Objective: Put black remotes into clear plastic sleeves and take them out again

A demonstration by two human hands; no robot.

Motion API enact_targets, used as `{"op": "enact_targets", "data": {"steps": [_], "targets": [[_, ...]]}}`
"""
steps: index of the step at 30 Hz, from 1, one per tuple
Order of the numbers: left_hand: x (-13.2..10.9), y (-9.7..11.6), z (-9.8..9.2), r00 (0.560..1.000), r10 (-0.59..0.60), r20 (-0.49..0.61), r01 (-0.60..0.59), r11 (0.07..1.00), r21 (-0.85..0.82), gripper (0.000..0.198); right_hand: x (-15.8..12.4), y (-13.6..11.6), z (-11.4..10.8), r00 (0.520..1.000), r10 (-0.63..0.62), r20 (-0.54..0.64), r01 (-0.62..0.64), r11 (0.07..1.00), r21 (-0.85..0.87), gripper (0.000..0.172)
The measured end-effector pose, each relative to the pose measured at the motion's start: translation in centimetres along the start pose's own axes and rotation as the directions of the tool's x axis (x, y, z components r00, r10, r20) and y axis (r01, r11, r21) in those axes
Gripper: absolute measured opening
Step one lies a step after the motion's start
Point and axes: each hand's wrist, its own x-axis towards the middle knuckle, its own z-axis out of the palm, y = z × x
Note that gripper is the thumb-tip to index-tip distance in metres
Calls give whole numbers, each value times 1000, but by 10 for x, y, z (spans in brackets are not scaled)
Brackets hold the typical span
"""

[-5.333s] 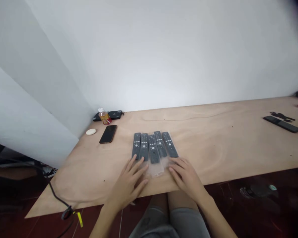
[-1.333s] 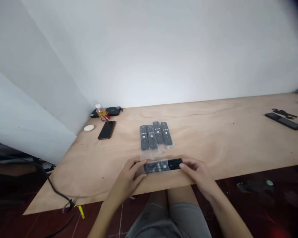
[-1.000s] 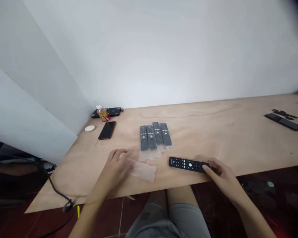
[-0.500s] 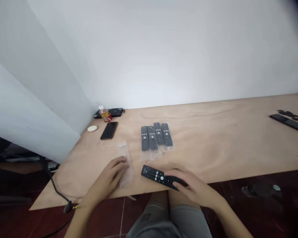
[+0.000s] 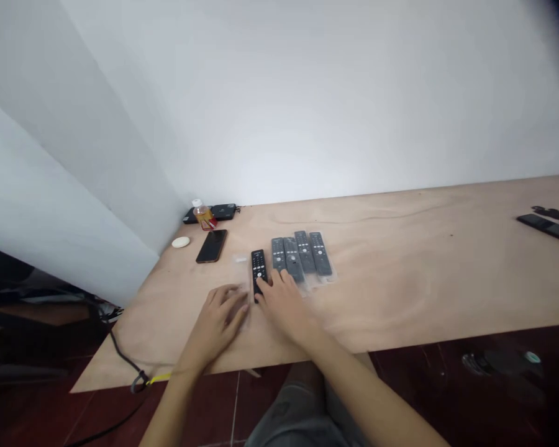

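An unwrapped black remote (image 5: 258, 264) lies upright on the table, its far end pointing at the wall. My right hand (image 5: 282, 301) is closed on its lower part, fingertips on the buttons and edge. Just left of it, my left hand (image 5: 221, 316) rests with spread, bent fingers on a clear plastic bag (image 5: 240, 258), which is mostly hidden under the hand. To the right, several remotes in clear sleeves lie side by side, among them one at the right end (image 5: 320, 254); my right hand partly covers the lower ends of the leftmost ones.
A black phone (image 5: 211, 246), a white round disc (image 5: 181, 242), a bottle (image 5: 205, 217) and black boxes (image 5: 224, 212) sit at the back left of the table (image 5: 400, 279). Another dark remote (image 5: 549, 228) lies far right. A cable (image 5: 121, 354) crosses the left edge.
My right hand has carried the unwrapped remote left and away from the front edge, turning it from slanted to upright beside the sleeved ones. My left hand stays by the bag. The view has shifted slightly.
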Motion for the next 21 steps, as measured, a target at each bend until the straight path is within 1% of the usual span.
{"op": "enact_targets", "data": {"steps": [4, 6, 8, 10, 13, 15, 18, 21], "targets": [[2, 7, -5, 999, 14, 36, -13, 1000, -16, 35, 26, 10, 7, 998, 64, -21, -64, 998, -16, 23], [3, 7, -4, 999, 26, 36, -26, 1000, -15, 38, 31, 13, 8, 996, 81, -28, -81, 997, -14, 24], [4, 6, -3, 999, 29, 39, -29, 1000, -8, 41, 31, 15, 7, 995, 93, -35, -93, 996, -10, 29], [4, 5, -1, 998, 25, 49, -25, 1000, -2, 44, 25, 16, 5, 991, 125, -52, -126, 992, -9, 36], [3, 2, 2, 998, 20, 67, -21, 1000, 9, 48, 9, 17, 5, 980, 184, -77, -186, 982, -20, 36], [2, 1, 3, 997, 14, 75, -16, 1000, 14, 48, -4, 17, 6, 980, 178, -89, -181, 983, -34, 33], [2, 0, 4, 997, -4, 71, 4, 1000, 10, 48, -23, 12, 9, 983, 150, -103, -154, 987, -36, 37], [3, 1, 4, 998, -12, 64, 12, 1000, 2, 48, -41, 4, 9, 983, 159, -97, -159, 987, 8, 40]]}}
